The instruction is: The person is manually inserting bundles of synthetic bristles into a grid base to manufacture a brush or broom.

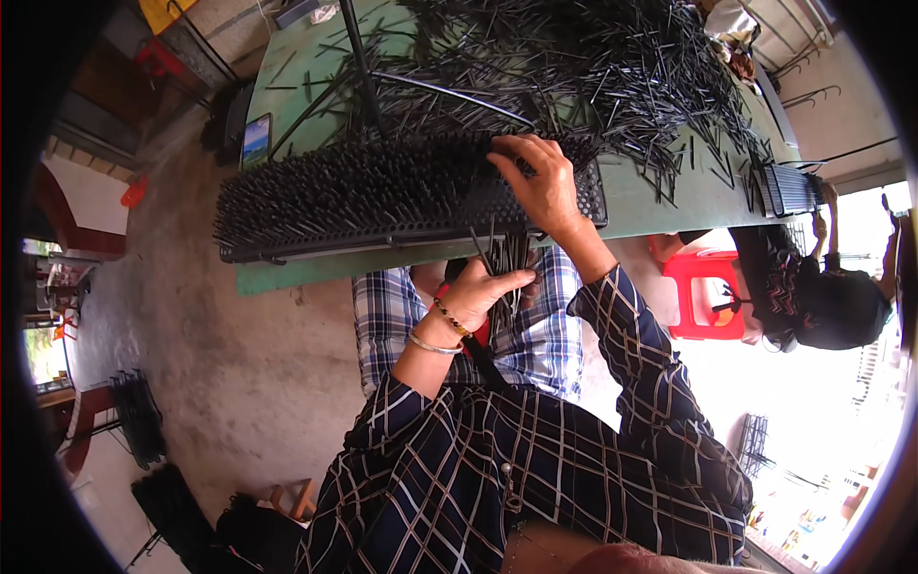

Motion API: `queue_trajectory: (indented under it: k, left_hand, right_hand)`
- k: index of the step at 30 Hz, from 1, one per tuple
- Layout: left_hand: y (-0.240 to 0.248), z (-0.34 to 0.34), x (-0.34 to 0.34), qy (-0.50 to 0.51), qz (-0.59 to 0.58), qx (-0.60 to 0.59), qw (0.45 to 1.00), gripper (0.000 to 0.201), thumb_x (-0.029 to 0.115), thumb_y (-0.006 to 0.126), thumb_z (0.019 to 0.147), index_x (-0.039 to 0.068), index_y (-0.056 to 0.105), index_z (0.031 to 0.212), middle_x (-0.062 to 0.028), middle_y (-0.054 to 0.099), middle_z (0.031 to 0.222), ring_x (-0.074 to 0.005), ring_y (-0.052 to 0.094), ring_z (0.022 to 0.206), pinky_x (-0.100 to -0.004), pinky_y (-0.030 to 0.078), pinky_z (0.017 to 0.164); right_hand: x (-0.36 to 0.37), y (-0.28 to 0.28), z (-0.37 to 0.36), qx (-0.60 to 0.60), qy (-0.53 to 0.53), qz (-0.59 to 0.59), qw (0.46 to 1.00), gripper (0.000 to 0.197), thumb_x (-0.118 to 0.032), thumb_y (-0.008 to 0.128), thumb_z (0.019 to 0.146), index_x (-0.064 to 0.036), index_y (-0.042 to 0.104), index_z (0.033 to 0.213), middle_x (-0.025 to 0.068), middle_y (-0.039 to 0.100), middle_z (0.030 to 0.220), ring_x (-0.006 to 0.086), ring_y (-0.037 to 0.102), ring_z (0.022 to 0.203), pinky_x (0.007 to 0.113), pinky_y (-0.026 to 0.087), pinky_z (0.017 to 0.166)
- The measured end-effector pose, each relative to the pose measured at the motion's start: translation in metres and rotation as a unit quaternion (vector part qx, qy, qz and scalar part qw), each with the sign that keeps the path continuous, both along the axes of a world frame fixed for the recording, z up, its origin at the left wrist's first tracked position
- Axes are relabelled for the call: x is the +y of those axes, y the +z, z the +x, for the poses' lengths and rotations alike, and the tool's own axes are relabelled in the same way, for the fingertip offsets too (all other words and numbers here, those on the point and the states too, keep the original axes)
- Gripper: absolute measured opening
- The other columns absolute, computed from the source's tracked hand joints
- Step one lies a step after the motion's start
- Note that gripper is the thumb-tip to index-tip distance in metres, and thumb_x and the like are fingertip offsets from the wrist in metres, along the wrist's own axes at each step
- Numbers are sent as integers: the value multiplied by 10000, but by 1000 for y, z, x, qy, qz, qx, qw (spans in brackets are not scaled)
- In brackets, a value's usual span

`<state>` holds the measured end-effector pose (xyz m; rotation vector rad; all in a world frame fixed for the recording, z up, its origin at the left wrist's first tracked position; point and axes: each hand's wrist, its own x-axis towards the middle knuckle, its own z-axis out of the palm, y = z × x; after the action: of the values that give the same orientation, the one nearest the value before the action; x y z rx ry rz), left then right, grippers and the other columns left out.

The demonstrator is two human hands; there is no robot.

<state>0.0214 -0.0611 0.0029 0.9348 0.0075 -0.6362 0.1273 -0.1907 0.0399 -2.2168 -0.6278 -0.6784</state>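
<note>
Black rod bundle (pixel 511 260): thin, straight pieces, loosely fanned, at the green worktop's (pixel 660 218) near edge.
Left hand (pixel 475 297): fingers wrapped around the bundle.
Right hand (pixel 545 187): fingers curled at the rod-filled black perforated rack (pixel 592 206); cannot tell whether they grip anything.
Hidden: the bundle's middle, behind the thumb.

Bundle of slim dark rods (pixel 509 253), roughly upright, beside long black perforated tray (pixel 591 199), thickly studded, holes showing at right.
</note>
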Motion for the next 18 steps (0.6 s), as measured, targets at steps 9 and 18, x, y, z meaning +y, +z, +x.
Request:
queue_trajectory:
  k: [9, 18]
  left_hand:
    - [5, 3, 0, -24, 51, -31, 998, 159, 40, 643, 853, 12, 552, 980, -54, 627, 788, -134, 615, 665, -263, 506, 563]
    - [0, 8, -1, -43, 87, -72, 993, 175, 67, 663, 843, 5, 573, 979, -50, 635, 802, -121, 620, 678, -249, 512, 588]
  right_hand:
    - [-3, 3, -5, 35, 13, 83, 996, 153, -142, 718, 786, -39, 700, 898, 90, 668, 880, 255, 629, 851, 335, 465, 792]
    - [-14, 17, -29, 195, 194, 3, 961, 187, -205, 698, 829, -20, 698, 858, 81, 669, 850, 212, 606, 847, 335, 455, 808]
